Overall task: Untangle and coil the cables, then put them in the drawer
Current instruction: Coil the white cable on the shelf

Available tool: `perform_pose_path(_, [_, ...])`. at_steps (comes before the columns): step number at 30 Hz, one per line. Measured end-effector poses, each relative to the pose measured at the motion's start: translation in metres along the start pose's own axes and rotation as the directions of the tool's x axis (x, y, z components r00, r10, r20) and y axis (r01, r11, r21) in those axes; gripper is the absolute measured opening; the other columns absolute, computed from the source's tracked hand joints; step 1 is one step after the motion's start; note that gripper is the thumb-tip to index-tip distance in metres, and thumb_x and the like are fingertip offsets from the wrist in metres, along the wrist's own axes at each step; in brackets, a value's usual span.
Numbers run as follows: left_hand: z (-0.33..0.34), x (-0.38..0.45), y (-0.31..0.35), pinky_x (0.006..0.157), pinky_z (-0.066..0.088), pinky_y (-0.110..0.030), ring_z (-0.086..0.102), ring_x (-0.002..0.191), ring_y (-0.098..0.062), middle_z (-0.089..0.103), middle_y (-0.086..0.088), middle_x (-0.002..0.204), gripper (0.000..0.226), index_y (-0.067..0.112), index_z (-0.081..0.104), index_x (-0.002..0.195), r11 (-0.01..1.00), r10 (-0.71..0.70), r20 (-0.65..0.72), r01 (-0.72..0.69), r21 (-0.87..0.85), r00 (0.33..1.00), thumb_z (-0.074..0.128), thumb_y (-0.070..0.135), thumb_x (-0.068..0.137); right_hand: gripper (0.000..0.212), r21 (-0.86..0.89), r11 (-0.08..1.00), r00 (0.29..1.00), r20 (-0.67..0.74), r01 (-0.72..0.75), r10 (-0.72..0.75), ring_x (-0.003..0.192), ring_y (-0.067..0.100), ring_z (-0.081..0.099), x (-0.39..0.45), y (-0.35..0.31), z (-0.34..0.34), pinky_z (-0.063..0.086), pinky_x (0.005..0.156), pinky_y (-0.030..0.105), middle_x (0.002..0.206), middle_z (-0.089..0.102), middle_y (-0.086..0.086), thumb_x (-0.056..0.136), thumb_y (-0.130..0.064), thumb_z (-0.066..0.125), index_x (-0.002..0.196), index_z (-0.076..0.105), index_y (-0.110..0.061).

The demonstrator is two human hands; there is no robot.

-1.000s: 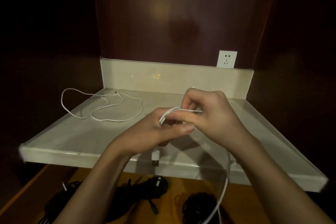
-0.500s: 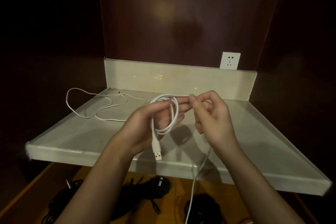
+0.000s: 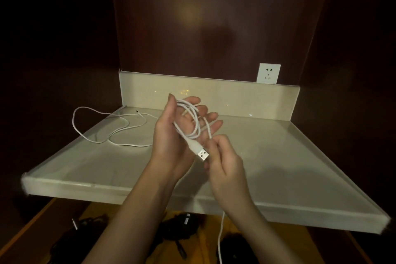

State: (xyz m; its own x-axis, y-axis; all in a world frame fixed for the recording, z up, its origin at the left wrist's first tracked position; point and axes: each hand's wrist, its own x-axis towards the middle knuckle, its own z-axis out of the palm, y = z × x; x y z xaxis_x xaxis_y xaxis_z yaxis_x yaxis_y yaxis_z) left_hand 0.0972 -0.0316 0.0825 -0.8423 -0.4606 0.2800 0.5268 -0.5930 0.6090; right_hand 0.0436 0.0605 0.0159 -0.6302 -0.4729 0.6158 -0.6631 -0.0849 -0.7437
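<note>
Two white cables: one half-wound in the hands, one loose on the shelf.
Cable in hand: a thin white round-sheathed USB cable (image 3: 194, 123) lies in a few loops across the upturned left hand (image 3: 182, 130), above the pale glossy stone-look shelf (image 3: 278, 167).
Left hand grip: palm up, fingers spread nearly straight; the loops rest on the palm and fingers instead of being pinched.
Right hand grip: the right hand (image 3: 222, 156) has its fingers curled, pinching the running strand just below the left palm.
Plug: the white USB plug with its metal tip (image 3: 200, 152) hangs free off the heel of the left palm, touching neither shelf nor drawer.
Tail: the uncoiled length (image 3: 219, 240) drops from the right hand past the shelf's front edge towards the open wooden drawer (image 3: 205, 248) below.
Second cable: a thinner white cable (image 3: 111, 128) sprawls in open curves on the shelf's left side, well apart from the hands.
Drawer contents: dark coiled cables (image 3: 177, 229) already lie there.
Handling, judged: light, limp and smooth-sheathed, so the loops would likely spring or slide off an open palm; the stiff moulded plug is the one firm part.
Where to hold, judged: thumb across the loop bundle on the palm, the other hand feeding the strand close to the coil.
</note>
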Motion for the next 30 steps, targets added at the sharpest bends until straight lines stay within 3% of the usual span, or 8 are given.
perform_pose_path(4, [-0.004,0.005,0.001,0.047,0.036,-0.02,0.042,0.052,-0.012,0.041,-0.001,0.067,0.044,0.016,0.052,0.087,0.986,0.136,-0.159,-0.15,-0.077,0.978,0.033,0.053,0.103,0.014,-0.029,0.988,0.951,0.267,-0.152,0.154,0.052,0.013,0.052,-0.022,0.003,0.012,0.048,0.059,0.05,0.063,0.056,0.003,0.102,-0.037,0.037,0.097,0.05,-0.034])
perform_pose_path(7, [-0.013,0.009,-0.001,0.043,0.036,-0.021,0.043,0.045,-0.015,0.045,-0.003,0.061,0.042,0.015,0.052,0.086,0.899,0.43,-0.246,-0.386,0.207,0.869,0.032,0.046,0.107,0.013,-0.089,0.969,0.838,0.488,-0.233,0.246,0.061,0.012,0.058,-0.035,-0.006,0.013,0.052,0.071,0.041,0.072,0.064,0.007,0.104,-0.032,0.038,0.115,0.044,-0.035])
perform_pose_path(11, [-0.029,0.009,-0.004,0.045,0.043,-0.03,0.052,0.045,-0.02,0.054,-0.001,0.062,0.024,0.018,0.055,0.094,0.379,0.776,0.095,-0.582,0.719,0.623,0.037,0.027,0.106,0.032,-0.374,0.925,0.809,0.563,0.067,0.169,0.09,0.026,0.06,-0.031,-0.025,-0.002,0.048,0.08,0.041,0.095,0.066,0.005,0.104,-0.034,0.038,0.135,0.044,-0.027])
perform_pose_path(14, [-0.041,0.012,0.003,0.055,0.046,-0.037,0.057,0.057,-0.017,0.058,0.004,0.068,0.021,0.018,0.06,0.1,-0.064,0.608,0.433,-0.503,0.862,0.665,0.044,0.032,0.101,0.023,-0.497,0.78,0.849,0.523,0.38,-0.08,0.088,0.027,0.062,-0.01,-0.04,-0.022,0.049,0.075,0.042,0.096,0.064,0.001,0.099,-0.03,0.044,0.105,0.065,-0.023])
perform_pose_path(18, [-0.032,0.002,0.011,0.07,0.045,-0.03,0.061,0.071,-0.006,0.064,0.011,0.073,0.051,0.016,0.068,0.097,0.242,0.092,0.365,-0.377,0.894,0.926,0.037,0.056,0.098,0.024,-0.354,0.741,0.759,0.571,0.571,-0.312,0.074,0.013,0.062,0.026,-0.053,-0.046,0.052,0.064,0.041,0.086,0.066,-0.009,0.088,-0.041,0.057,0.087,0.073,-0.023])
perform_pose_path(22, [-0.015,-0.011,0.013,0.065,0.046,-0.017,0.06,0.064,-0.002,0.065,0.007,0.066,0.077,0.018,0.067,0.08,0.66,-0.233,0.334,-0.104,0.744,0.913,0.021,0.079,0.088,0.044,-0.365,0.776,0.82,0.474,0.514,-0.321,0.06,0.007,0.057,0.047,-0.059,-0.055,0.05,0.058,0.037,0.064,0.061,-0.013,0.073,-0.067,0.057,0.066,0.063,-0.025])
perform_pose_path(25, [-0.021,-0.012,0.02,0.044,0.029,-0.015,0.039,0.046,-0.002,0.049,0.009,0.056,0.074,0.012,0.06,0.087,0.677,-0.395,0.358,0.005,0.736,0.846,0.059,0.085,0.07,0.052,-0.442,0.784,0.88,0.393,0.435,-0.267,0.054,0.01,0.054,0.05,-0.056,-0.053,0.046,0.054,0.034,0.054,0.058,-0.009,0.066,-0.075,0.053,0.059,0.059,-0.023])
perform_pose_path(30, [-0.027,-0.013,0.031,0.052,0.036,-0.024,0.043,0.058,-0.009,0.048,0.003,0.071,0.014,0.031,0.06,0.084,0.437,-0.563,0.3,-0.03,0.899,0.77,0.074,0.031,0.079,0.061,-0.551,0.737,0.897,0.408,0.391,-0.171,0.048,0.012,0.044,0.056,-0.049,-0.057,0.032,0.05,0.029,0.044,0.042,-0.006,0.062,-0.082,0.052,0.05,0.046,-0.022])
